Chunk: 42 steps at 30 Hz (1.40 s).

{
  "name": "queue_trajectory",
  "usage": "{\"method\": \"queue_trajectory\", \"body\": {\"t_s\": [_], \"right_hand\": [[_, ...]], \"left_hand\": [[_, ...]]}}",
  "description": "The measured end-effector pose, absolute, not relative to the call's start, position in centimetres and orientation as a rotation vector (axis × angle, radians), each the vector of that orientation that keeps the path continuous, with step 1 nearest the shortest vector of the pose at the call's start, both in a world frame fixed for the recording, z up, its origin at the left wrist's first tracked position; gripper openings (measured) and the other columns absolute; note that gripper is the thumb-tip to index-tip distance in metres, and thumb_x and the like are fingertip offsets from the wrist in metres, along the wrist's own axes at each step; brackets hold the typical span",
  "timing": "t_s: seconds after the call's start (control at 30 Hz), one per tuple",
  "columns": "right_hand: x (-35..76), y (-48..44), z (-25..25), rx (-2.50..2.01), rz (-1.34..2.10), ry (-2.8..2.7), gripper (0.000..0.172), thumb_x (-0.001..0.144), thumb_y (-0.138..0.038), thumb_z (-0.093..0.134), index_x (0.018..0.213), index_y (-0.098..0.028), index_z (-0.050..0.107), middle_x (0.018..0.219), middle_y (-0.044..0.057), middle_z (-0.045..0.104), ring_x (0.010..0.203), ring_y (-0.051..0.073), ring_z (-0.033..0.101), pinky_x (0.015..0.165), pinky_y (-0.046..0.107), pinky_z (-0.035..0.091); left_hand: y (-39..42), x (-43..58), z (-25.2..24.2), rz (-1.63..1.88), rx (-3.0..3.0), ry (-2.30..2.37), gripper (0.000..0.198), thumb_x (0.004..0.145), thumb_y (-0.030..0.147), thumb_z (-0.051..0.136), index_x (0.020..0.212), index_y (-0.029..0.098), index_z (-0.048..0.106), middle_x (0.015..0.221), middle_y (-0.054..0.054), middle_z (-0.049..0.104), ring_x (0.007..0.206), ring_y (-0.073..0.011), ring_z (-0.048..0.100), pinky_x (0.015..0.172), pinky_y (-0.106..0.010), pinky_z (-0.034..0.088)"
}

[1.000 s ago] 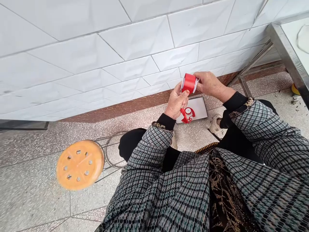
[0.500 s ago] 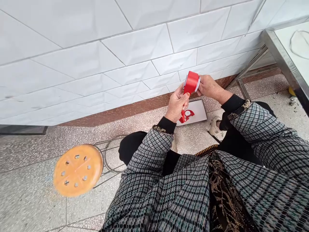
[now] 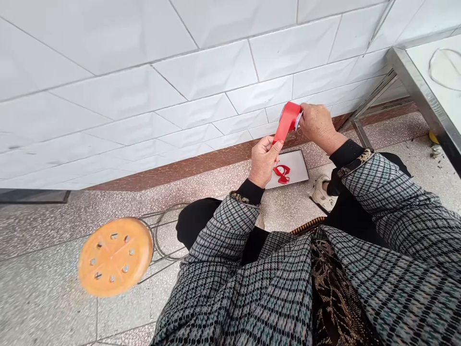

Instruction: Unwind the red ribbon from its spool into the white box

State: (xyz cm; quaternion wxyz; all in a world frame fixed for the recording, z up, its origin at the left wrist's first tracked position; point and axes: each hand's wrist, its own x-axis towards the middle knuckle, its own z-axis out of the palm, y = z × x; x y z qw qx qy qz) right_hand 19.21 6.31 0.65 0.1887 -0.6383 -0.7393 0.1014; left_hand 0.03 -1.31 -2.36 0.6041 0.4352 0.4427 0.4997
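The right hand point(image 3: 317, 126) grips a red tape roll point(image 3: 290, 115) at one o'clock of the view. The left hand point(image 3: 262, 161), at seven o'clock of the roll, pinches the strip point(image 3: 279, 136) running from it. A white board point(image 3: 298, 162) lies on the floor beneath them, and an orange stool point(image 3: 115, 254) stands at eight o'clock.

The far side of the red tape roll point(image 3: 290, 115) is covered by the right hand point(image 3: 317, 126). The end of the tape strip point(image 3: 280, 137) is hidden in the pinch of the left hand point(image 3: 264, 162), and the left corner of the white board point(image 3: 297, 166) is masked by that hand. The red scrap point(image 3: 282, 173) on the board is too small to be made out. The orange stool point(image 3: 115, 256) is blurred; the worktop point(image 3: 421, 89) is cut by the right edge.
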Motion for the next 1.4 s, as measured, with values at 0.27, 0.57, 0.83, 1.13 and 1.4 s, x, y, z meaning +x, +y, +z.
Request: {"method": "queue_trajectory", "body": {"t_s": [0.27, 0.57, 0.83, 1.13, 1.4], "right_hand": [[17.8, 5.1, 2.7, -1.659, 1.171, -1.869, 0.041, 0.107, -0.011, 0.048, 0.068, -0.023, 0.053, 0.053, 0.0, 0.056, 0.056, 0.018, 0.054, 0.066, 0.03, 0.043], [17.0, 4.1, 2.2, -1.241, 1.835, -1.487, 0.052, 0.107, -0.049, 0.071, 0.069, -0.022, 0.049, 0.056, -0.005, 0.047, 0.048, 0.007, 0.037, 0.047, 0.021, 0.031], [17.3, 3.9, 1.0, -0.987, 2.377, -1.448, 0.054, 0.105, -0.059, 0.074, 0.072, -0.021, 0.054, 0.052, -0.012, 0.04, 0.041, 0.003, 0.022, 0.067, 0.026, 0.061], [17.2, 3.8, 3.0, -1.495, 1.161, -2.039, 0.016, 0.103, -0.026, 0.065, 0.091, -0.017, 0.067, 0.078, 0.006, 0.074, 0.072, 0.018, 0.067, 0.069, 0.027, 0.05], [18.2, 5.0, 2.4, -1.814, 0.287, -2.332, 0.032, 0.107, -0.024, 0.048, 0.117, -0.011, 0.075, 0.113, 0.022, 0.081, 0.102, 0.035, 0.073, 0.085, 0.04, 0.05]], "left_hand": [[-1.0, -0.2, -2.8, 1.11, 1.03, 0.975, 0.052, 0.08, 0.067, 0.089, 0.078, 0.022, 0.063, 0.048, 0.01, 0.048, 0.038, -0.0046, 0.031, 0.041, -0.023, 0.02], [-0.6, -0.2, -3.2, 1.155, 0.984, 1.013, 0.037, 0.086, 0.044, 0.093, 0.095, 0.022, 0.065, 0.057, 0.011, 0.052, 0.04, -0.0041, 0.034, 0.041, -0.022, 0.022], [-0.5, -1.4, -2.7, 1.023, 0.981, 0.827, 0.094, 0.064, 0.051, 0.107, 0.145, 0.027, 0.065, 0.058, 0.013, 0.053, 0.037, -0.0052, 0.036, 0.038, -0.025, 0.021], [-0.8, -1.2, -3.0, 1.053, 0.855, 0.785, 0.067, 0.074, 0.058, 0.101, 0.123, 0.025, 0.068, 0.052, 0.015, 0.046, 0.037, -0.0043, 0.029, 0.039, -0.022, 0.019], [-1.3, 0.1, -2.8, 1.022, 0.843, 0.842, 0.046, 0.084, 0.057, 0.094, 0.097, 0.021, 0.07, 0.049, 0.013, 0.044, 0.038, -0.0038, 0.028, 0.042, -0.022, 0.019]]}}
